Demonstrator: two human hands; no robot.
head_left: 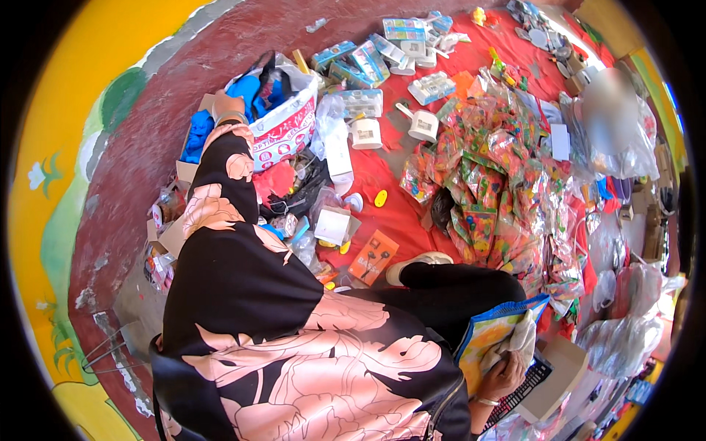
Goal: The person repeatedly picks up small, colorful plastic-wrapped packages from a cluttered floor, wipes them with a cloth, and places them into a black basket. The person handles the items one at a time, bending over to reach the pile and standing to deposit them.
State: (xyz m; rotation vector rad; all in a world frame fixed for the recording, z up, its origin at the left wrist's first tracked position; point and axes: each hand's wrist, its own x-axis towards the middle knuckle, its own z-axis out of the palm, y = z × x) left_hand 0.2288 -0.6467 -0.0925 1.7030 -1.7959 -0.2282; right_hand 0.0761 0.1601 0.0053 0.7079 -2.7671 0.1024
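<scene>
At the far left, my left hand (229, 105) reaches to the gap between a white printed shopping bag (283, 131) and a cardboard box (187, 170). Its back faces up and its fingers are mostly hidden. Blue wrapped items (197, 135) fill the box, and more blue stuff shows inside the bag. Near the lower right, my right hand (503, 376) is closed on a pale cloth (519, 342). That cloth lies against a flat yellow piece with a blue border (478, 345), beside my bent leg. A black keyboard-like panel (535, 376) sits just right of this hand.
On the red ground sheet (379, 180) lies a large heap of colourful plastic packets (485, 191). White measuring scoops (423, 125) and boxed goods (368, 62) stand farther back. An orange earphone box (373, 257) rests before my foot. A maroon wall (110, 191) borders the left.
</scene>
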